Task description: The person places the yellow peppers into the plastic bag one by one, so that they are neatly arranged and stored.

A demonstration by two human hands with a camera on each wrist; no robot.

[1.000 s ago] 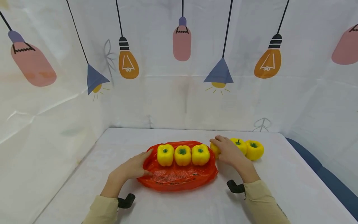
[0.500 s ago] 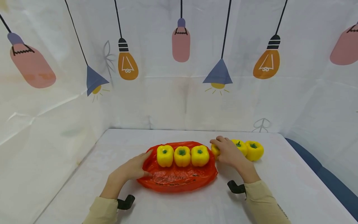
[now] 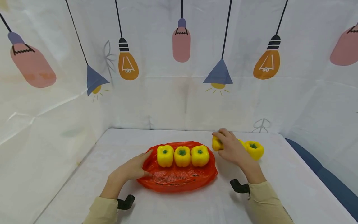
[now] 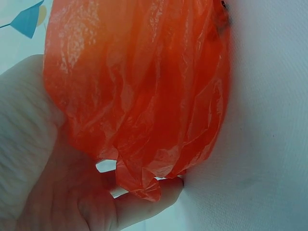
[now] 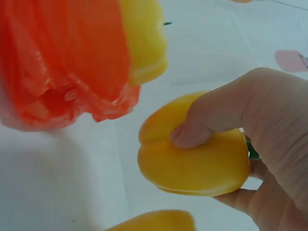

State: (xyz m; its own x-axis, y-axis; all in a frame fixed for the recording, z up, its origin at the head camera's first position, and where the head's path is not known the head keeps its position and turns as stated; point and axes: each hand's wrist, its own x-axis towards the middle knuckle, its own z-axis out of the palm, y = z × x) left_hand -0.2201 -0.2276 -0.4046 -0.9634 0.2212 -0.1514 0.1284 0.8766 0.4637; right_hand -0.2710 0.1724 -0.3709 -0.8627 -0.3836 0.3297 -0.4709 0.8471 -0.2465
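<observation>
Just right of the red bag (image 3: 179, 185), my right hand (image 3: 232, 149) has moved farther back, thumb and fingers gripping a yellow pepper (image 5: 192, 166), so that one looks picked off the desk (image 3: 173, 208). Left hand (image 3: 133, 168) sits at the bag's left end; can't tell if it's gripping. Three peppers (image 3: 182, 157) rowed in the bag, two loose peppers (image 3: 254, 151) farther right.

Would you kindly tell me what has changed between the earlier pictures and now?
The right hand and the yellow pepper in its grip have moved up in the head view, seemingly a lift. The left hand, the red bag and its three peppers look unchanged.
</observation>
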